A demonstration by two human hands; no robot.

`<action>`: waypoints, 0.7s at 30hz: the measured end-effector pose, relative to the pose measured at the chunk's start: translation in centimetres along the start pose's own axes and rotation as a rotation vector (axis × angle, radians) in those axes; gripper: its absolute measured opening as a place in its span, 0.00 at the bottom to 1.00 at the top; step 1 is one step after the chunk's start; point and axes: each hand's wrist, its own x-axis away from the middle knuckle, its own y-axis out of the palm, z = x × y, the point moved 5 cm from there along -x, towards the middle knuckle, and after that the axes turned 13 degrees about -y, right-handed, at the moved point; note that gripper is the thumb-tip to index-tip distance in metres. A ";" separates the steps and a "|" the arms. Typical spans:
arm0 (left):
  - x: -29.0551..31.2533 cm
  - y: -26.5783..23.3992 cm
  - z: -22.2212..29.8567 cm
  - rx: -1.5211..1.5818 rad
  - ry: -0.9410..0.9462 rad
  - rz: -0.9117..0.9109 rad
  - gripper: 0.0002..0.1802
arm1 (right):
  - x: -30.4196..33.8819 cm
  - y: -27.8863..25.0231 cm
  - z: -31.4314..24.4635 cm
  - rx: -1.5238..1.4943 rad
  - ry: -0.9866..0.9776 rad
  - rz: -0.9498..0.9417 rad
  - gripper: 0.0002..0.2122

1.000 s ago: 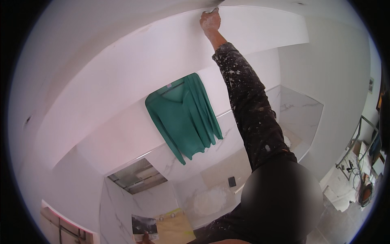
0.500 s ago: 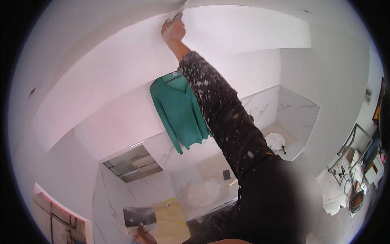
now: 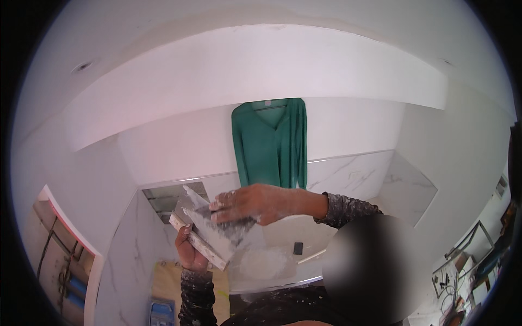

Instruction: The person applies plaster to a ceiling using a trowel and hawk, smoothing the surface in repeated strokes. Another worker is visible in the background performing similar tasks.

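Note:
In front of my chest my left hand point(image 3: 191, 250) is closed round the pale, stained back strip point(image 3: 198, 242) of a wide putty knife, its broad blade slanting up and to the right. My right hand point(image 3: 258, 202), dusted white, grips a second putty knife with a grey, smeared blade point(image 3: 239, 232); its handle is hidden by the fingers. The two blades overlap and seem to touch. White putty point(image 3: 191, 194) clings along the far edge of the wide blade. Both of my dark sleeves are spattered with white.
A green sweater point(image 3: 269, 141) hangs on the white wall ahead, under a white overhead beam point(image 3: 261, 60). Below lies a ledge with white powder point(image 3: 263, 263) and a small dark rectangular object point(image 3: 298, 248). A framed opening point(image 3: 155, 196) sits left. Tools and cables clutter the far right.
My right hand has come down from the ceiling edge to the wide putty knife. My left hand has raised that knife from low left. The view has turned, bringing the sweater to the middle.

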 end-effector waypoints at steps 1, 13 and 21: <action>-0.4 0.5 -0.6 0.025 -0.042 -0.004 0.28 | 0.3 0.4 -0.6 0.116 0.000 -0.082 0.33; -3.0 0.4 0.3 -0.335 0.292 -0.227 0.16 | 14.8 -1.6 2.2 -0.424 0.569 0.633 0.21; -4.8 8.0 -3.6 -0.909 0.725 -0.106 0.23 | 13.5 -3.8 -0.5 -1.353 0.620 1.167 0.09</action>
